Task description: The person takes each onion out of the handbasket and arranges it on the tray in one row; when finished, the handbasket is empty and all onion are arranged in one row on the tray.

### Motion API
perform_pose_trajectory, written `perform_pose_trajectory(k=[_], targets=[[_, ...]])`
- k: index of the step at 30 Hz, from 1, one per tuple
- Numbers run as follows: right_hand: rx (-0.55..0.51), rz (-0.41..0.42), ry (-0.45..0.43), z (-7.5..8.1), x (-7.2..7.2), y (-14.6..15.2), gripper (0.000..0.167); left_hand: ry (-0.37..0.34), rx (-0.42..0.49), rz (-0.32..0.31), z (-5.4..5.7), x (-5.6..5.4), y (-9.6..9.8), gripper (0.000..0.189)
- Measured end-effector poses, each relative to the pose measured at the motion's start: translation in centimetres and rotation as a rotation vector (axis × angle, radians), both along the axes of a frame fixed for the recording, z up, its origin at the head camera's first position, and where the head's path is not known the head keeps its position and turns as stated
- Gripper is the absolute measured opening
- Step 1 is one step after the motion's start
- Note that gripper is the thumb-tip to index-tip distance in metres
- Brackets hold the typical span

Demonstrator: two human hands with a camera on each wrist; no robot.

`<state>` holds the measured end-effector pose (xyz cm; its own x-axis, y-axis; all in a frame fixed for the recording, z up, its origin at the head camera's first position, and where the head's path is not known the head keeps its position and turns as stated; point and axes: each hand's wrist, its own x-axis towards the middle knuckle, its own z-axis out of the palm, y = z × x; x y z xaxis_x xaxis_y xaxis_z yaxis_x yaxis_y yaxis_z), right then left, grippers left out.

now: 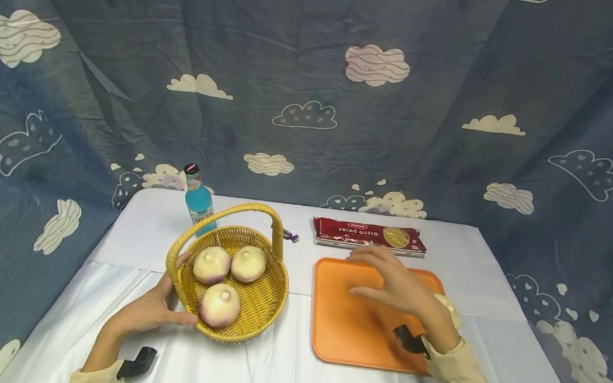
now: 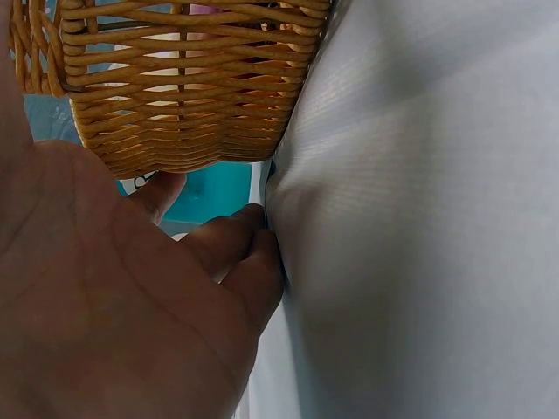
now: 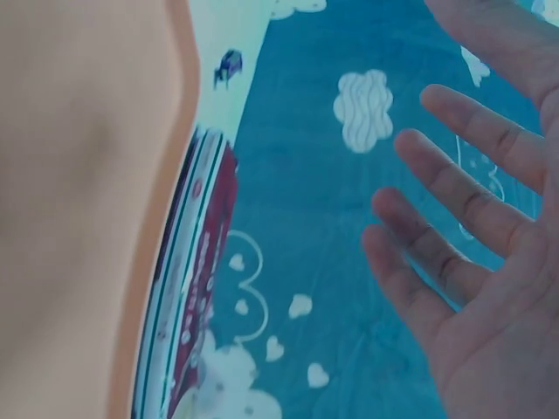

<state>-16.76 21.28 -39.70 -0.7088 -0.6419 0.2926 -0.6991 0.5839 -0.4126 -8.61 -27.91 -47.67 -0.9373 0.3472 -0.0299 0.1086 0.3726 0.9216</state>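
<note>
A yellow wicker basket with a tall handle stands left of centre, holding three pale, purple-tinged turnips. Beside its left wall is my left hand, thumb near the front rim and fingers spread along the side. The left wrist view shows that hand close against the basket weave, fingertips low by the white cloth. My right hand hovers over an orange tray, fingers apart and holding nothing. Another pale round turnip lies by the tray's right side, partly hidden behind the right wrist.
A blue-filled bottle stands behind the basket. A small purple-wrapped candy lies right of the handle. Beyond the tray is a red pasta packet. A dark cloud-print curtain rises behind the white-covered table.
</note>
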Motion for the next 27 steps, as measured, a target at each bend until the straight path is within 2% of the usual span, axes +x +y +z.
perform_pose_trajectory(k=[17, 27], targets=[[0.050, 0.179, -0.032, 1.4, -1.3, -4.8, 0.051, 0.005, 0.007, -0.006, 0.1, 0.2, 0.1, 0.126], [0.105, 0.275, 0.000, 2.0, -2.0, -7.9, 0.053, -0.008, -0.024, 0.002, 0.4, 0.0, 0.1, 0.126]])
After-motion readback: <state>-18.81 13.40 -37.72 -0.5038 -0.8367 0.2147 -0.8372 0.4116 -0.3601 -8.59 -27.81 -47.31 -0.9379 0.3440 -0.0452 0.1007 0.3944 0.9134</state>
